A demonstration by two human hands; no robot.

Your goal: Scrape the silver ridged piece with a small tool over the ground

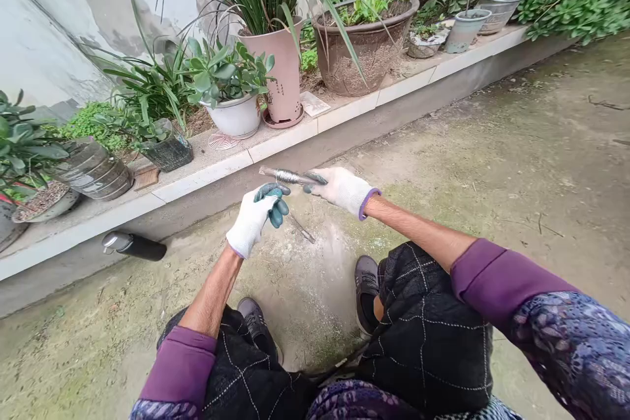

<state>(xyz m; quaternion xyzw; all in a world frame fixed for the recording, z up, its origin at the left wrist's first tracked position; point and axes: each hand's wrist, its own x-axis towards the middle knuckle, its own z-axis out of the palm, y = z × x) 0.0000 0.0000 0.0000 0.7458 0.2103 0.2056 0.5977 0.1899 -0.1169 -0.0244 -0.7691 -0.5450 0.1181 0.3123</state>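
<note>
The right hand (342, 189), in a white glove with green fingertips, is closed around one end of a metal tool (288, 176) and holds it level above the ground. The tool has a flat end pointing left and a ribbed, shiny middle. The left hand (256, 216), gloved the same way, sits just below and left of the tool with its fingers curled; a thin rod (301, 228) slants down to the right from under it, but whether the hand grips the rod or only lies over it cannot be told. Both forearms are bare, with purple sleeves pushed up.

Below the hands, 2 grey shoes (367, 282) stand on the concrete ground (516, 164), and dark checked trousers cover the knees. A black bottle (132, 246) with a silver cap lies on its side at the foot of the tiled ledge (344, 111), well left of the hands. On the ledge stand a pink pot (280, 72) with long leaves, a white pot (239, 115) with a succulent just beside it, and a wide brown pot (367, 46) to the right.
</note>
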